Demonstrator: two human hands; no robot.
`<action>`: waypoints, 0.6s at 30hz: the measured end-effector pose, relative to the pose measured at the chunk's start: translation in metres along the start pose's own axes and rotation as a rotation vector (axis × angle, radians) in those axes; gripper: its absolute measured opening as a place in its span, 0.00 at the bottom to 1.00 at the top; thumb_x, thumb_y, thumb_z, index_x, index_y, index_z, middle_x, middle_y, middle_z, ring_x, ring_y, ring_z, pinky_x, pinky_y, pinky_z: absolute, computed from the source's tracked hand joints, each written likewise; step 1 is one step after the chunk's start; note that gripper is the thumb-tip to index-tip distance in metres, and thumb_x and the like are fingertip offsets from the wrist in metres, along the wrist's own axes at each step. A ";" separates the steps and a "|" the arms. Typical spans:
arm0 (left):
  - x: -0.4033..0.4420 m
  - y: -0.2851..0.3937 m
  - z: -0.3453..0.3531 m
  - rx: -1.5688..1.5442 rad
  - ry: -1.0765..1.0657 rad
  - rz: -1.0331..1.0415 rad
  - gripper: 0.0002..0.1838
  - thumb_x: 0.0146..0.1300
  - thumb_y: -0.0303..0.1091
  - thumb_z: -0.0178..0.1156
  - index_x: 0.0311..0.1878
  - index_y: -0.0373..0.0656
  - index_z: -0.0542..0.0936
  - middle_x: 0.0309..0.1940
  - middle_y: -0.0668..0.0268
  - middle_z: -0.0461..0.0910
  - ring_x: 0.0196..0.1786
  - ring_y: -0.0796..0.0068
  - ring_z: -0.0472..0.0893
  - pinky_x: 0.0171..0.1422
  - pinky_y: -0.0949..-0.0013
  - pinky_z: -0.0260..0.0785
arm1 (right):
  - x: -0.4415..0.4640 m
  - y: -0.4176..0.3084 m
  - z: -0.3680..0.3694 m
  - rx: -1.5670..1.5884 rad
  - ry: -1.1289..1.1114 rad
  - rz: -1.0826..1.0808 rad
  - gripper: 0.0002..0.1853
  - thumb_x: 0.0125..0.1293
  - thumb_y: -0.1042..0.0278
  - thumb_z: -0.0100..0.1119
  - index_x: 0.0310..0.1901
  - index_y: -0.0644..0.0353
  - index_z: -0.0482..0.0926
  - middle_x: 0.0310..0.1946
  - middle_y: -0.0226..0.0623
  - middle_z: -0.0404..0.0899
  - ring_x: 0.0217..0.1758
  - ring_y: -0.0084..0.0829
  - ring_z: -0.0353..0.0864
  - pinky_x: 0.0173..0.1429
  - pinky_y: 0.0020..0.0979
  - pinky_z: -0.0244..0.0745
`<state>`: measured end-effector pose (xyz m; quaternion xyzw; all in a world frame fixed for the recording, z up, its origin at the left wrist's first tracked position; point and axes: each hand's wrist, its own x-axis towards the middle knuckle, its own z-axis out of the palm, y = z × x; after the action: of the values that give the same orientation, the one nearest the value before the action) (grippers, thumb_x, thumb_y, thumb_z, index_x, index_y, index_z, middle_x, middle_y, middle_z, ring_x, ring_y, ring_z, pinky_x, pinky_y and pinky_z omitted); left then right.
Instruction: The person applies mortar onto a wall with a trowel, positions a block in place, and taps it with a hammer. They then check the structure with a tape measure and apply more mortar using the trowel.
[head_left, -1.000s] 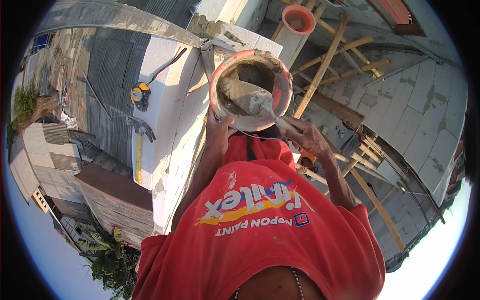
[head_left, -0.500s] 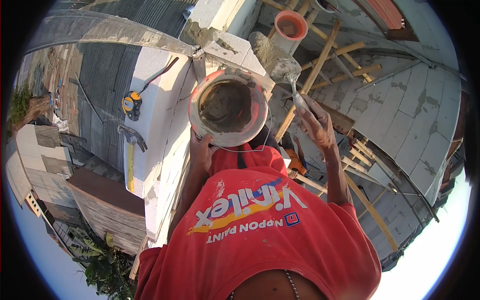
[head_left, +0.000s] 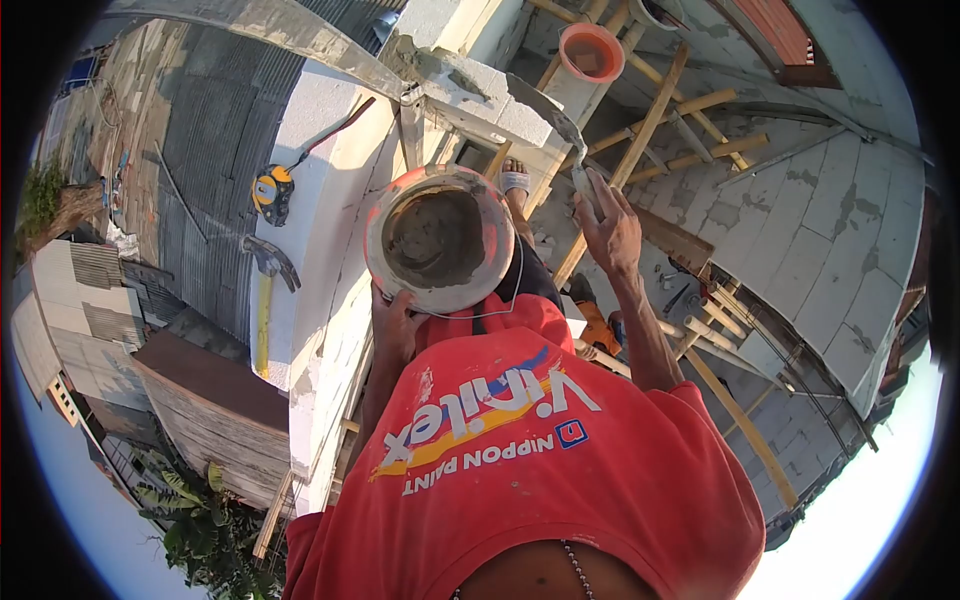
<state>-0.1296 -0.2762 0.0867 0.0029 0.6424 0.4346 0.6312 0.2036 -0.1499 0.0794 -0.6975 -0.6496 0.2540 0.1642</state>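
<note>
My left hand (head_left: pixel 394 325) grips the near side of a mortar bucket (head_left: pixel 372 240), close to my shirt. Wet grey mortar (head_left: pixel 435 240) lies inside it, and the wire handle hangs on the right. My right hand (head_left: pixel 612 235) is closed around the handle of a trowel (head_left: pixel 562 125). The trowel's blade is seen nearly edge-on, beside the right end of a pale block (head_left: pixel 490 95) on the wall. I cannot tell whether blade and block touch. Mortar (head_left: pixel 408 58) is smeared at the block's left end.
A tape measure (head_left: pixel 272 195) and a hammer (head_left: pixel 268 262) lie on the white wall top at left. An orange-rimmed bucket (head_left: pixel 592 52) stands at the back. Wooden poles (head_left: pixel 655 115) cross below on the right, and a person in orange (head_left: pixel 597 328) is partly visible there.
The trowel has turned from showing its mortar-covered face to nearly edge-on and moved slightly left toward the block. The bucket has dropped a little nearer my body, uncovering a sandaled foot.
</note>
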 end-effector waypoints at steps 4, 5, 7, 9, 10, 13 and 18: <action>-0.003 0.001 0.001 0.000 -0.031 0.009 0.39 0.59 0.23 0.57 0.75 0.48 0.58 0.65 0.55 0.69 0.66 0.54 0.77 0.60 0.44 0.83 | 0.002 -0.001 0.010 -0.048 0.045 -0.041 0.24 0.72 0.57 0.61 0.67 0.50 0.75 0.45 0.42 0.83 0.47 0.47 0.86 0.48 0.45 0.82; -0.005 0.002 0.003 0.000 -0.038 0.009 0.39 0.59 0.23 0.57 0.75 0.48 0.58 0.65 0.55 0.69 0.66 0.54 0.76 0.60 0.44 0.83 | 0.001 -0.001 0.014 -0.044 0.043 -0.041 0.24 0.72 0.57 0.61 0.67 0.50 0.76 0.45 0.42 0.83 0.47 0.47 0.86 0.48 0.45 0.82; -0.007 0.005 0.006 -0.001 -0.055 0.013 0.39 0.60 0.23 0.57 0.75 0.48 0.57 0.65 0.55 0.69 0.66 0.53 0.76 0.61 0.44 0.83 | 0.004 -0.003 0.022 -0.039 0.043 -0.045 0.23 0.72 0.57 0.61 0.67 0.50 0.76 0.44 0.41 0.83 0.47 0.46 0.86 0.47 0.46 0.82; -0.007 0.003 0.002 0.001 -0.058 0.007 0.39 0.60 0.23 0.57 0.75 0.48 0.57 0.66 0.55 0.69 0.67 0.53 0.76 0.61 0.43 0.83 | 0.006 -0.010 0.029 -0.049 0.053 -0.038 0.23 0.73 0.56 0.61 0.67 0.50 0.76 0.45 0.41 0.82 0.47 0.46 0.86 0.47 0.46 0.82; -0.007 0.001 -0.001 0.001 -0.057 0.004 0.38 0.61 0.23 0.57 0.75 0.47 0.57 0.66 0.55 0.69 0.67 0.53 0.76 0.61 0.43 0.83 | 0.007 -0.012 0.031 -0.054 0.056 -0.034 0.23 0.73 0.56 0.60 0.67 0.49 0.75 0.45 0.41 0.82 0.46 0.46 0.86 0.47 0.47 0.83; -0.005 -0.002 -0.009 0.005 -0.066 -0.007 0.38 0.61 0.23 0.57 0.76 0.48 0.57 0.67 0.55 0.68 0.67 0.53 0.76 0.61 0.43 0.82 | 0.014 -0.007 0.035 -0.137 -0.087 0.039 0.25 0.73 0.54 0.58 0.69 0.49 0.73 0.48 0.42 0.82 0.52 0.47 0.84 0.52 0.47 0.81; -0.006 -0.004 -0.013 -0.012 -0.050 -0.018 0.38 0.62 0.24 0.57 0.76 0.48 0.57 0.67 0.55 0.68 0.67 0.53 0.75 0.61 0.43 0.82 | 0.013 -0.001 0.043 -0.137 -0.086 0.021 0.27 0.74 0.52 0.57 0.71 0.47 0.71 0.51 0.41 0.81 0.52 0.47 0.84 0.52 0.48 0.81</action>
<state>-0.1370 -0.2891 0.0874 0.0041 0.6241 0.4323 0.6509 0.1788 -0.1413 0.0432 -0.7022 -0.6647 0.2405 0.0851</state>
